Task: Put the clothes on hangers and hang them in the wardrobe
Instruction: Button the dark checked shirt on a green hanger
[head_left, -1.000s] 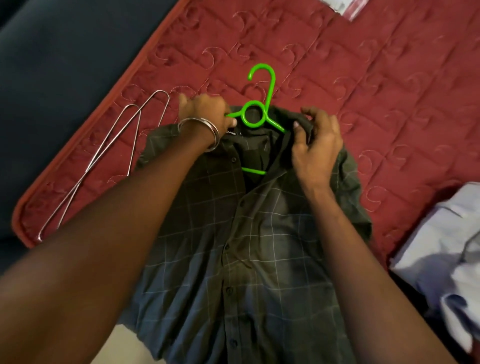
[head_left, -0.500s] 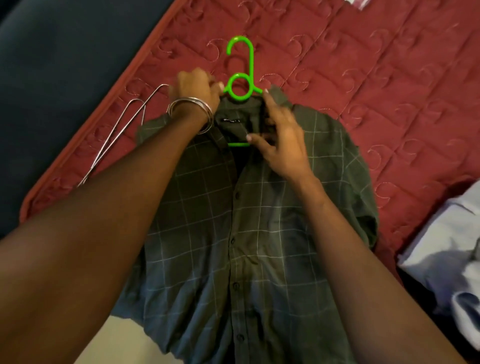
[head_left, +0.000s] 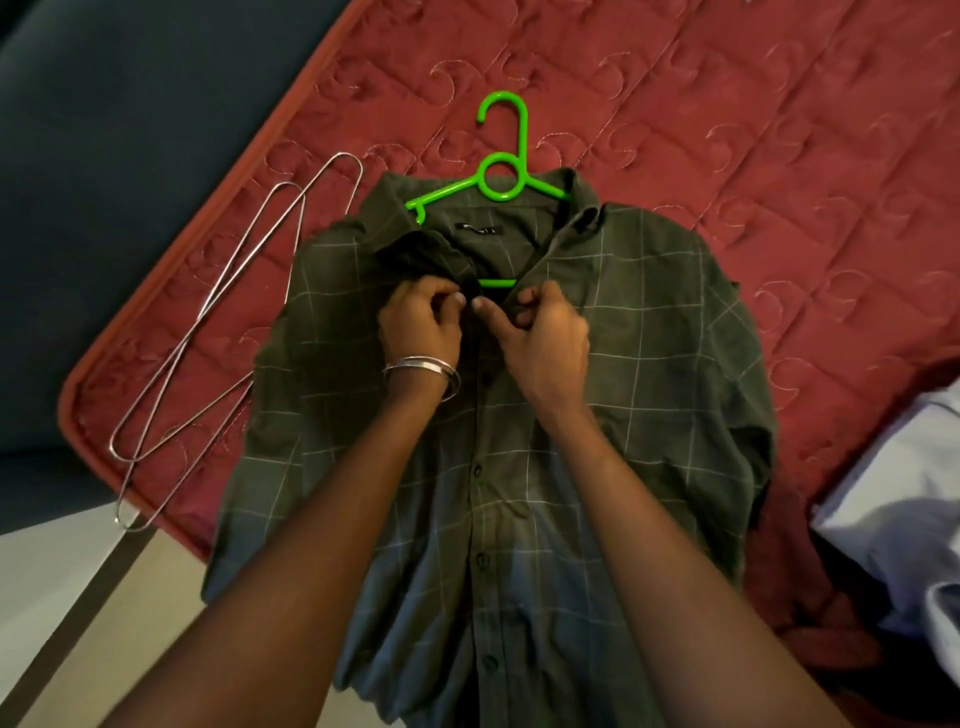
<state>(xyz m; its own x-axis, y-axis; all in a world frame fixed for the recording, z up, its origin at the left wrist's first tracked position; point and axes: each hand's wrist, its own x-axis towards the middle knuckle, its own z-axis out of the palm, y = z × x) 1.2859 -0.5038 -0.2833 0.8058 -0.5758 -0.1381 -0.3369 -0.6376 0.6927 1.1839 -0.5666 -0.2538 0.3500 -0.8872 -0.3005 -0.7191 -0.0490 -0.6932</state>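
A dark green checked shirt (head_left: 623, 364) lies flat on the red quilted bedspread (head_left: 727, 130), front side up. A bright green plastic hanger (head_left: 501, 171) sits inside it, its hook and ring sticking out past the collar and its lower bar showing in the neck opening. My left hand (head_left: 421, 322), with metal bangles on the wrist, pinches the left edge of the shirt front just below the collar. Opposite it, my right hand (head_left: 545, 332) pinches the right edge. The two hands nearly touch at the top button.
Two bare metal wire hangers (head_left: 208, 332) lie on the bedspread left of the shirt, reaching its corner. A pale blue-white garment (head_left: 904, 519) is heaped at the right edge. Dark blue fabric (head_left: 130, 130) lies beyond the bedspread at upper left, pale floor at lower left.
Both hands have come down from the collar and hanger neck to the top of the shirt front and drawn together. The collar now lies spread around the hanger.
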